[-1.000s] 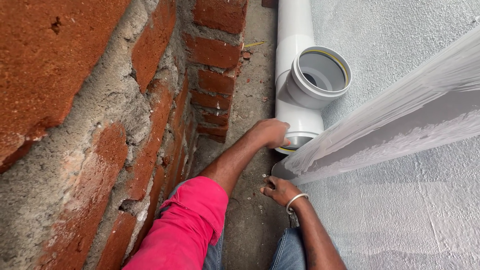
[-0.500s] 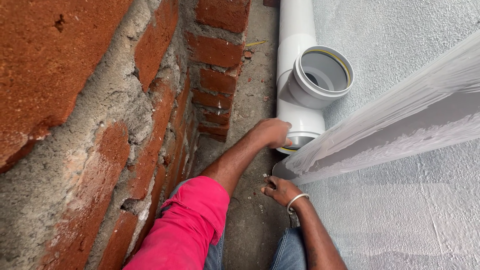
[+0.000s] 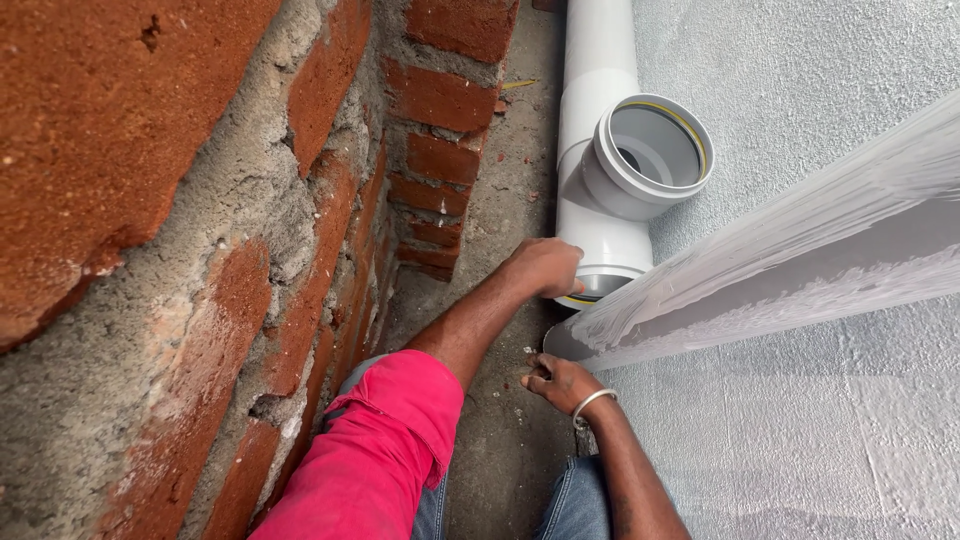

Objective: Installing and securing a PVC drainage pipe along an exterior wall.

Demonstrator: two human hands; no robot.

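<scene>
I see a white pipe tee fitting (image 3: pixel 610 190) with a grey socket interior and a thin yellow ring at its rim. The brick wall (image 3: pixel 200 250) is rust-red with grey mortar. My sleeve (image 3: pixel 385 440) is bright pink, the jeans (image 3: pixel 575 500) blue, the bangle (image 3: pixel 590 402) silver, the rendered wall (image 3: pixel 820 80) pale grey.

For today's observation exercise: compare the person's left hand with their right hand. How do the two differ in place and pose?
The left hand reaches farther ahead and rests against the lower end of the white pipe fitting; the right hand sits nearer the body, by the tip of the long white pipe. The left arm has a pink sleeve; the right wrist wears a metal bangle. Both are bare and low over the concrete floor.
</scene>
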